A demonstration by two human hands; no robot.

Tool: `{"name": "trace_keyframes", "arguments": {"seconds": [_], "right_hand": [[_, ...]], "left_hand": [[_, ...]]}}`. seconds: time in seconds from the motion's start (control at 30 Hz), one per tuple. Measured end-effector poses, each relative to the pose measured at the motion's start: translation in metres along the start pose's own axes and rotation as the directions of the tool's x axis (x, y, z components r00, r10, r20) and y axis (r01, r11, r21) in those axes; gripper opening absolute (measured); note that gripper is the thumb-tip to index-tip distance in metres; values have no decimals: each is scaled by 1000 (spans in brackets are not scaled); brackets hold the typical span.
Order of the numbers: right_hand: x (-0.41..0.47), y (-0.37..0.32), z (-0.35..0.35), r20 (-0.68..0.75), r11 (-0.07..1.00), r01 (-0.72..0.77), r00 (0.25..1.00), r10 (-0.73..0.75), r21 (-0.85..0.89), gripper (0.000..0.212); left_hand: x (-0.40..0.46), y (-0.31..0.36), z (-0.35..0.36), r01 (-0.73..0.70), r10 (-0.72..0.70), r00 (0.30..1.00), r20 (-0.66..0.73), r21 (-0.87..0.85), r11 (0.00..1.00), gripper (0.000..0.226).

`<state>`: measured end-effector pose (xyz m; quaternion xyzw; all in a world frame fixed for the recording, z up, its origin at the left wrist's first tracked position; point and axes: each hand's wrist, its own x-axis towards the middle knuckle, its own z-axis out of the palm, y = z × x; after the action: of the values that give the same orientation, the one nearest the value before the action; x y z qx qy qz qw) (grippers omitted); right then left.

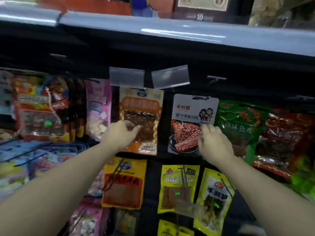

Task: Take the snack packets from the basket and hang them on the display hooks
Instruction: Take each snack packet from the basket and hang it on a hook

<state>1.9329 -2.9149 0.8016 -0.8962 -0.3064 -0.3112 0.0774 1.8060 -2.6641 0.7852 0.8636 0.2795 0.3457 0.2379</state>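
An orange jerky packet (141, 103) hangs on a hook under a clear price tag (127, 76). My left hand (119, 135) grips its lower left side, thumb and fingers pinched on the clear window. Beside it to the right hangs a white packet with red meat slices (187, 120). My right hand (213, 142) rests on its lower right corner, fingers curled at the edge; whether they pinch it is unclear. The basket is out of view.
Green (238, 123) and red fish-skin packets (279, 137) hang to the right, pink and cola-print packets (40, 106) to the left. Yellow packets (124, 183) hang on the row below. A shelf edge (170, 29) overhangs above. Bare hooks (25, 155) stick out at lower left.
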Motion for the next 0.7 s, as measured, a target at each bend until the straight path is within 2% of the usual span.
{"name": "trace_keyframes", "arguments": {"seconds": [0.07, 0.13, 0.3, 0.37, 0.43, 0.57, 0.7], "right_hand": [[-22, -32, -6, 40, 999, 35, 999, -34, -5, 30], [-45, -71, -9, 33, 999, 33, 999, -33, 13, 26], [-95, -181, -11, 166, 999, 22, 986, -18, -23, 35], [-112, -227, -9, 192, 999, 41, 980, -42, 12, 34], [-126, -271, -5, 233, 997, 56, 970, -67, 54, 34], [-149, -342, 15, 336, 985, 140, 927, -167, 104, 31], [-169, -393, 52, 405, 962, 216, 875, -267, 168, 37]], "left_hand": [[-15, -24, -26, -75, 73, 997, 17, 153, 985, 41], [-30, -53, -53, -195, 175, 980, 94, 296, 935, 42], [-70, -141, -116, -452, 331, 892, 309, 570, 686, 39], [-84, -179, -137, -479, 292, 875, 385, 614, 627, 39], [-97, -215, -155, -474, 228, 872, 433, 631, 614, 39], [-123, -280, -174, -456, 182, 880, 439, 672, 584, 41], [-149, -339, -172, -382, 50, 890, 454, 681, 624, 41]]}}
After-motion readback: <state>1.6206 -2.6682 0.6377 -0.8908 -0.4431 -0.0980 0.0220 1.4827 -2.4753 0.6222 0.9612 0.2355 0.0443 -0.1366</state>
